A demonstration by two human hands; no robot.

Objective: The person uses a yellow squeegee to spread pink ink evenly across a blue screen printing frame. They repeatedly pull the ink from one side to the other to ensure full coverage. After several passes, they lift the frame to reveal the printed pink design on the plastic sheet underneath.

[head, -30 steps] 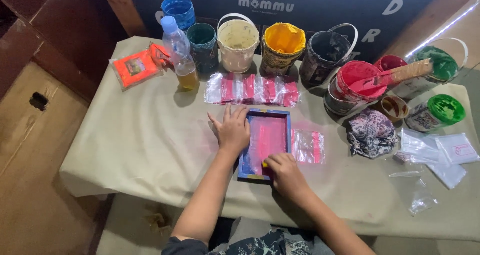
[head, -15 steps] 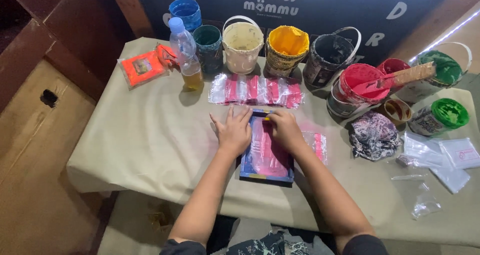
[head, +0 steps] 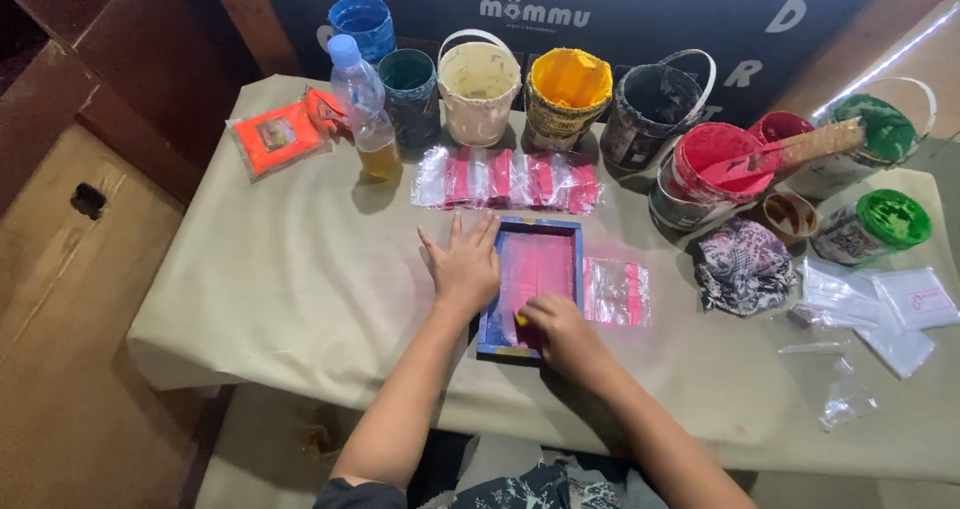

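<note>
A small blue-framed printing screen (head: 543,259) smeared with pink ink lies on the beige tablecloth (head: 270,269) in front of me. My left hand (head: 465,269) lies flat with fingers spread, pressing on the screen's left edge. At the screen's near end, my right hand (head: 560,334) is closed around a small yellow scraper (head: 521,319) that touches the pink mesh. A clear bag with a pink print (head: 617,291) lies just right of the screen.
A row of pink-printed clear bags (head: 510,181) lies beyond the screen. Behind it stand several paint buckets (head: 570,94), a plastic bottle (head: 362,109) and an orange packet (head: 275,137). At the right are a red bucket with a stick (head: 715,159), green tubs (head: 880,224), a rag (head: 745,264) and loose clear bags (head: 880,309).
My right hand has drawn the scraper from the screen's far end back to its near end. The left hand has stayed on the frame's left edge.
</note>
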